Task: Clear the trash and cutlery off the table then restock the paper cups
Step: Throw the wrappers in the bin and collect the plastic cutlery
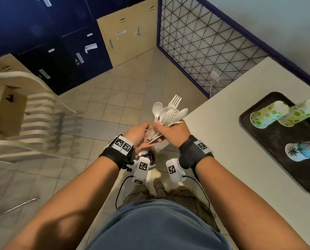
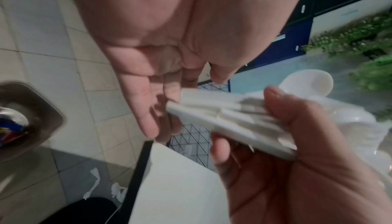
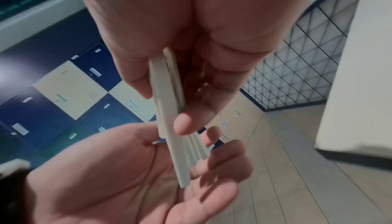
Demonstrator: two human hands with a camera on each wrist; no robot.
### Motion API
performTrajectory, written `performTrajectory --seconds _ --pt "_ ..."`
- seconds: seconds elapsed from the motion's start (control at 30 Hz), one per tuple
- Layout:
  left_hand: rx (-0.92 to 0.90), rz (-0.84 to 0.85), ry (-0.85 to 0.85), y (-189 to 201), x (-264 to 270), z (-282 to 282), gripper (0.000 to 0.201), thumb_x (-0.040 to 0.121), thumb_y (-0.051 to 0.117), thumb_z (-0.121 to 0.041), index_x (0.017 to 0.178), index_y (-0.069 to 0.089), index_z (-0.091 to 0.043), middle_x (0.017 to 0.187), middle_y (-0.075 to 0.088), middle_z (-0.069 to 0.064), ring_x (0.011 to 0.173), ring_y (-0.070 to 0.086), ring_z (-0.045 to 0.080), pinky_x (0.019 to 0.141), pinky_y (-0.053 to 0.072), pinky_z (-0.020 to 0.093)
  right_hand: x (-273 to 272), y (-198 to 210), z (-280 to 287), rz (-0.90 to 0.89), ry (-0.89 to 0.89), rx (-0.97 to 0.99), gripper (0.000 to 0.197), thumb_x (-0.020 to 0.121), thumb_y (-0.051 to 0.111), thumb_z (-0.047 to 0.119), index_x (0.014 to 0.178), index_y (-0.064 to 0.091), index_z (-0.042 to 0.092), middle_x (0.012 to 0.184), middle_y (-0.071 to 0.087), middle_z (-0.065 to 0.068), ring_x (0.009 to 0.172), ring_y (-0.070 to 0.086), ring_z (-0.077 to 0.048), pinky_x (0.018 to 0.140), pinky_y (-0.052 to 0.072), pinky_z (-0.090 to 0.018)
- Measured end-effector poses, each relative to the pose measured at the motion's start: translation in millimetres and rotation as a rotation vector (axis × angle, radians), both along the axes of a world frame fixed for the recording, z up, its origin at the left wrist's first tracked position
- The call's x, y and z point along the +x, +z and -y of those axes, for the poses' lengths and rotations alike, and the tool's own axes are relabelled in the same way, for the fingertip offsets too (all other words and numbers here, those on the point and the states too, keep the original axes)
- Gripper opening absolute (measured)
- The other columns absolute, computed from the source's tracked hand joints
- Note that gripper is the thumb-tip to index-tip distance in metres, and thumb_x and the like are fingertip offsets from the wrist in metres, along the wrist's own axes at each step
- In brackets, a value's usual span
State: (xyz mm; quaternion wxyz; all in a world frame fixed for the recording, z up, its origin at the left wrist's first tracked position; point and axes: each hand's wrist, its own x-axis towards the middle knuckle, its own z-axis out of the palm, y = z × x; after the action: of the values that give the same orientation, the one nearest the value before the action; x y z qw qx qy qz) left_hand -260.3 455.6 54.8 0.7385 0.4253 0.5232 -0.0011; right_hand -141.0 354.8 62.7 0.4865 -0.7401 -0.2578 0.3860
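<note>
My right hand point(image 1: 170, 131) grips a bundle of white plastic spoons and forks point(image 1: 170, 112) by the handles, heads fanned upward. The same grip shows in the right wrist view on the cutlery handles point(image 3: 169, 110). My left hand point(image 1: 139, 130) lies open beside it, and the handle ends point(image 2: 212, 118) touch its straight fingers point(image 2: 146, 110). Both hands hover over a metal bin point(image 1: 147, 156) on the floor, left of the white table point(image 1: 222, 141). On the table a black tray point(image 1: 269, 139) carries three stacks of patterned paper cups point(image 1: 266, 114) lying on their sides.
Stacked white plastic chairs point(image 1: 38, 120) and a cardboard box point(image 1: 8, 109) stand at the left. Blue and beige lockers point(image 1: 60, 42) line the back, with a wire grid panel point(image 1: 204, 42) beside them. Paper scraps point(image 2: 116, 192) lie on the tiled floor by the table.
</note>
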Motion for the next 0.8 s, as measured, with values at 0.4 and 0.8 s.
performTrajectory --seconds 0.4,0.8 --pt "0.007 0.074 0.128 -47.3 -25.7 -5.4 0.016 0.103 0.059 -0.027 0.096 0.068 -0.016 0.086 0.07 0.003 0.074 0.068 0.017 0.064 0.058 0.027 -29.9 -61.4 -35.9 -0.085 -0.041 -0.167 0.048 0.067 0.08 0.05 0.104 0.074 0.02 0.094 0.077 -0.001 0.087 0.076 -0.018 0.071 0.065 -0.037" --pt "-0.039 -0.158 0.305 -107.6 -78.4 -1.9 0.027 0.103 0.057 -0.03 0.105 0.072 -0.008 0.084 0.067 0.01 0.071 0.058 0.021 0.066 0.048 0.033 -29.2 -111.9 -52.7 -0.085 0.008 -0.327 0.038 0.075 0.078 0.046 0.1 0.07 0.02 0.089 0.075 -0.008 0.079 0.075 -0.028 0.063 0.065 -0.038"
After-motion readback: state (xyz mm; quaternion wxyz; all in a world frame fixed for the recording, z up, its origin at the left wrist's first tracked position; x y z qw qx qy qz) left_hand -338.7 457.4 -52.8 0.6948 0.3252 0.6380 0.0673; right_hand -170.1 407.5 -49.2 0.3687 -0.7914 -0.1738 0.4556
